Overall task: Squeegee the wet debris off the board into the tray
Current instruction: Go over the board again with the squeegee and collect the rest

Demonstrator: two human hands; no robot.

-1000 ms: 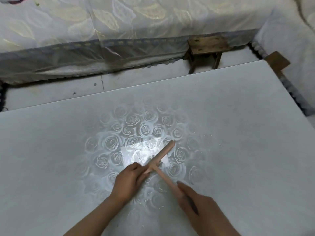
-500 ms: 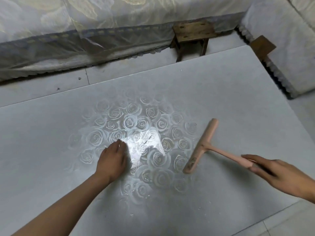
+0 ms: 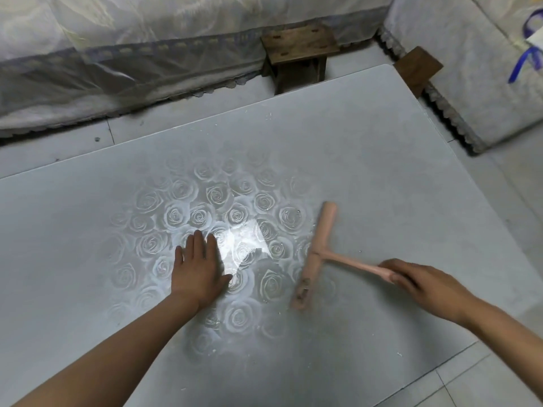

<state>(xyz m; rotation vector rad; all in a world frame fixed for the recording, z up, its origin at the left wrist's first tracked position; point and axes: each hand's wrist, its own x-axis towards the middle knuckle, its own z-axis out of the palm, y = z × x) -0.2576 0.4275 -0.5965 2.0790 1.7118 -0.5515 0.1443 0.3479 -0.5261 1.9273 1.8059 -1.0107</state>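
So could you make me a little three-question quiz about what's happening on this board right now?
1. True or false: the left hand lies flat on the rose-patterned board.
2. Which hand holds the pink squeegee? A) left B) right C) both
3. Fill in: behind the board's far edge stands a small wooden ____.

Key:
1. True; the palm is down, fingers spread.
2. B; the right hand grips the end of the handle, and the blade points away from the person.
3. Stool.
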